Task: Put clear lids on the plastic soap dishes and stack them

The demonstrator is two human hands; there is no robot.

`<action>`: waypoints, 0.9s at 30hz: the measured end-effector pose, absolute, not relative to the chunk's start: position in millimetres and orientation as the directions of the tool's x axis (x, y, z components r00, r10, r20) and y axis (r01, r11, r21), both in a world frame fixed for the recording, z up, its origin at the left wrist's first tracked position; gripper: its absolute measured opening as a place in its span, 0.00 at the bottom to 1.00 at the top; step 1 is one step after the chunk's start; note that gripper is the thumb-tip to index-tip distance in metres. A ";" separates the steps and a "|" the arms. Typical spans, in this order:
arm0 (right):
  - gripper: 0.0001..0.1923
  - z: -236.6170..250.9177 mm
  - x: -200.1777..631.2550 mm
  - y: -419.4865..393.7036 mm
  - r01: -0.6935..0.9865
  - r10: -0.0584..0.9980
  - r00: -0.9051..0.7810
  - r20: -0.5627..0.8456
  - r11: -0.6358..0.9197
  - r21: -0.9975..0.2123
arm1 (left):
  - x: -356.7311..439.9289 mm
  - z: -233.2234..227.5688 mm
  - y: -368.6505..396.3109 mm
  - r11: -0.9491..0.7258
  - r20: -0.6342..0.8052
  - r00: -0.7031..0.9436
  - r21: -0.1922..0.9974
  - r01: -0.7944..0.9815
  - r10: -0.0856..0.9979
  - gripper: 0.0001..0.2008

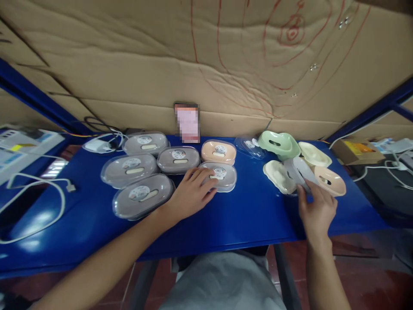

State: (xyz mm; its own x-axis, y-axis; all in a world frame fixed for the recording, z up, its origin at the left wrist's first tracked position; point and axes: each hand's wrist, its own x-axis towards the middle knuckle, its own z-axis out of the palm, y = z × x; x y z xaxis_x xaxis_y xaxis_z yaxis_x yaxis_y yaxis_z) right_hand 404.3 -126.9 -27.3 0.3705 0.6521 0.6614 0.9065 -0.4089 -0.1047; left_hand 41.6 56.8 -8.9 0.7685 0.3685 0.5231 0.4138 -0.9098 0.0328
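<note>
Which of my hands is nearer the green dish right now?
Right. Your right hand is on the near side of the green dish, gripping an uncovered gray dish. Your left hand is farther off, leftward, at a clear-lidded gray dish.

One table (pixel 245 224) for our clock face, and it's six lidded dishes (pixel 114 170) on the count, mostly around ten o'clock: five grey, one peach (pixel 209 149), that peach just past twelve! Swing across, between two and three, and it's three bare dishes: one green (pixel 285 149), one grey (pixel 291 167), one peach (pixel 338 183). Two cream trays (pixel 314 154) there too! One loose lid (pixel 250 150) at two; another beneath the nearer tray, I can't tell. Two hands in play: left (pixel 193 189) near centre, right (pixel 318 209) at three. One blurred panel (pixel 188 122) at eleven, one charger (pixel 97 145) towards ten, one carton (pixel 350 153) near three!
</note>
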 end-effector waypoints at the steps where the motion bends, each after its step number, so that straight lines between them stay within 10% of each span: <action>1: 0.21 -26.4 396.2 -129.5 0.921 0.641 0.343 0.687 -0.374 -0.111 | 41.9 -9.8 57.1 -0.902 0.521 0.761 0.042 0.430 0.387 0.04; 6: 0.18 -25.2 331.1 -143.6 0.990 0.730 0.070 0.680 0.034 -0.138 | 42.1 -13.5 53.8 -0.895 0.565 0.718 0.085 0.439 0.406 0.09; 14: 0.26 -36.1 300.4 -143.3 0.888 0.854 -0.245 0.460 0.388 -0.247 | 47.7 -11.4 25.3 -0.993 0.476 0.875 0.110 0.037 0.086 0.11; 27: 0.21 -46.7 351.8 -108.8 0.930 0.823 0.257 0.507 -0.068 -0.361 | 53.6 -20.3 26.4 -0.997 0.393 0.919 0.081 -0.006 0.026 0.06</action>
State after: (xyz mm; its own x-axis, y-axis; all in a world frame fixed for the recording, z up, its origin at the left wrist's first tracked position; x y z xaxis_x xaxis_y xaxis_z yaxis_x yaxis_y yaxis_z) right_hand 351.8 -108.8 -46.7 0.2569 0.8227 0.5070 0.9300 -0.0677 -0.3613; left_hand 53.6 26.4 -20.3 0.9193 0.0263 0.3926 -0.0061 -0.9967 0.0808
